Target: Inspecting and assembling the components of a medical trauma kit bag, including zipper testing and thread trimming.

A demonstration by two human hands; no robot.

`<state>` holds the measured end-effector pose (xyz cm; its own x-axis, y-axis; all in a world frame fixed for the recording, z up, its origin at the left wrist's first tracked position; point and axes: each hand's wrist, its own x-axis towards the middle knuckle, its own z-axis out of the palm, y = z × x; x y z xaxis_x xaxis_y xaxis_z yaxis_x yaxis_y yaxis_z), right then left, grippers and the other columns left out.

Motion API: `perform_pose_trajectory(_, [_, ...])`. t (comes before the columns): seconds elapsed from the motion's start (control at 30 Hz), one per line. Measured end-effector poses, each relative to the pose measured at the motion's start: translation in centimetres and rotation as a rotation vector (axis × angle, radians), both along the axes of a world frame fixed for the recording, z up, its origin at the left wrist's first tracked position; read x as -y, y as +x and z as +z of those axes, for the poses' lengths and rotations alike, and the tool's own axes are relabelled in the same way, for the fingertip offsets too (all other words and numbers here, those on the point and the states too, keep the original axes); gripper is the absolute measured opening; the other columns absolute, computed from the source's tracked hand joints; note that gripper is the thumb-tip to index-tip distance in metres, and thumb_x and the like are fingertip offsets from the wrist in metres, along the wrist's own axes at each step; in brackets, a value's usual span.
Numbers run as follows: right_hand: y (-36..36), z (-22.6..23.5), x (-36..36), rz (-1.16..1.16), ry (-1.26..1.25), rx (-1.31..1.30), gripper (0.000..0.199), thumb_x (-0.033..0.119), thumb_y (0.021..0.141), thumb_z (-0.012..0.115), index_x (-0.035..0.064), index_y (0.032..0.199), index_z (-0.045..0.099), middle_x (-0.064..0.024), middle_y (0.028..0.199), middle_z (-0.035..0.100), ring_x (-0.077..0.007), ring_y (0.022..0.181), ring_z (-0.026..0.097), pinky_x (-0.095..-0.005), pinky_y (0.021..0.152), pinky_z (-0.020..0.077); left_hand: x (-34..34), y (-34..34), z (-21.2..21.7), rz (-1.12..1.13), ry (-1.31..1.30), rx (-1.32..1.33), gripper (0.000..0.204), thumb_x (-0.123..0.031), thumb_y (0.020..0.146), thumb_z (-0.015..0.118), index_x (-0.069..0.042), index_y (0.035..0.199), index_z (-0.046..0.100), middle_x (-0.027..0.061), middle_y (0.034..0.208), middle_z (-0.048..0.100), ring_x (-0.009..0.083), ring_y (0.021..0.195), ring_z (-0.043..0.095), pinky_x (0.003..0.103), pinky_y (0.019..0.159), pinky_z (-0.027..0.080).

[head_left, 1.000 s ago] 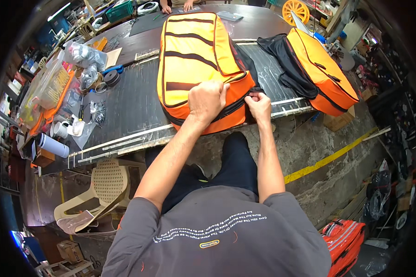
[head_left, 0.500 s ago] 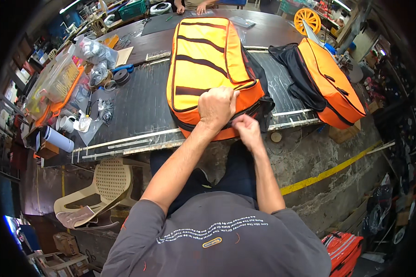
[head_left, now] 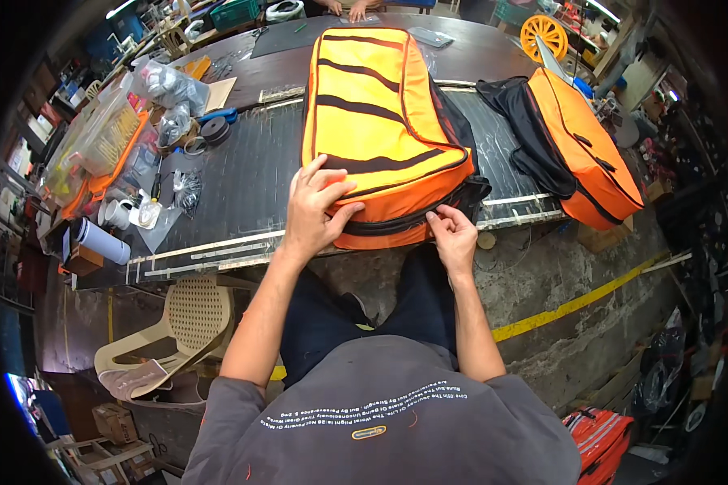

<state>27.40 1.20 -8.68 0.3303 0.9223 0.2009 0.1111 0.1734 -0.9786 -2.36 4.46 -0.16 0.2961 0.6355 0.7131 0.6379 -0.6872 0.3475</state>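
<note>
Both hands [head_left: 319, 206] [head_left: 453, 234] on orange bag [head_left: 376, 121]

A second orange-and-black bag [head_left: 578, 141] lies at the right end of the dark worktable [head_left: 243, 174], part open. At the table's left end: a clear plastic bin [head_left: 97, 141], two black tape rolls [head_left: 210, 131], a white cup [head_left: 119, 213], a white cylinder [head_left: 101, 241] lying on its side. A beige plastic chair [head_left: 178, 331] stands below the table edge. A yellow line [head_left: 574, 303] crosses the concrete floor. An orange wheel [head_left: 543, 34] stands far right.
</note>
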Motion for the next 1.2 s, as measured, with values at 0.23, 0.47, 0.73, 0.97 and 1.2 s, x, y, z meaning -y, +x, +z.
perform_pose_trajectory(0.23, [-1.8, -0.4, 1.2, 0.147, -0.001, -0.087, 0.014, 0.006, 0.098, 0.085, -0.0034, 0.104, 0.078, -0.0003, 0.078, 0.075, -0.0034, 0.071, 0.068, -0.0198, 0.064, 0.0502, 0.2, 3.4, -0.4, 0.017, 0.045, 0.199, 0.017, -0.019, 0.084, 0.091, -0.011, 0.093, 0.079, 0.0008, 0.091, 0.066, 0.0267, 0.101, 0.063, 0.066, 0.117, 0.035])
perform_pose_trajectory(0.47, [1.8, -0.1, 1.7, 0.178, -0.101, -0.182, 0.015, 0.004, 0.096, 0.087, -0.0006, 0.107, 0.077, -0.0011, 0.079, 0.076, -0.0059, 0.067, 0.068, -0.0203, 0.063, 0.0517, 1.9, 7.2, 0.3, 0.063, 0.052, 0.176, 0.014, -0.019, 0.087, 0.088, -0.011, 0.092, 0.078, 0.0007, 0.090, 0.065, 0.0270, 0.098, 0.061, 0.070, 0.118, 0.031])
perform_pose_trajectory(0.73, [6.7, 2.0, 2.7, 0.150, -0.161, 0.081, 0.016, 0.008, 0.098, 0.085, -0.0020, 0.103, 0.074, 0.0040, 0.067, 0.066, -0.0025, 0.056, 0.056, -0.0217, 0.051, 0.0403, 3.5, 11.9, 1.1, 0.044, 0.121, 0.116, 0.015, -0.024, 0.089, 0.085, -0.013, 0.092, 0.075, 0.0012, 0.086, 0.057, 0.0250, 0.089, 0.059, 0.059, 0.110, 0.036])
perform_pose_trajectory(0.97, [2.8, 2.0, 3.9, 0.221, -0.216, -0.095, 0.018, 0.007, 0.101, 0.082, -0.0015, 0.112, 0.070, 0.0015, 0.071, 0.069, -0.0053, 0.055, 0.057, -0.0218, 0.053, 0.0426, 2.9, 12.9, 1.6, 0.065, 0.146, 0.153, 0.015, -0.020, 0.089, 0.083, -0.010, 0.090, 0.072, 0.0038, 0.088, 0.056, 0.0268, 0.093, 0.058, 0.057, 0.109, 0.037])
perform_pose_trajectory(1.2, [-4.6, 1.4, 5.4, 0.463, 0.032, 0.194, 0.034, 0.004, 0.105, 0.072, -0.0012, 0.138, 0.066, -0.0024, 0.092, 0.078, -0.0082, 0.074, 0.068, -0.0237, 0.069, 0.0553, 3.4, 14.1, 1.6, 0.097, 0.145, 0.125, 0.017, -0.027, 0.091, 0.080, -0.012, 0.089, 0.072, 0.0033, 0.091, 0.060, 0.0265, 0.095, 0.059, 0.055, 0.104, 0.038])
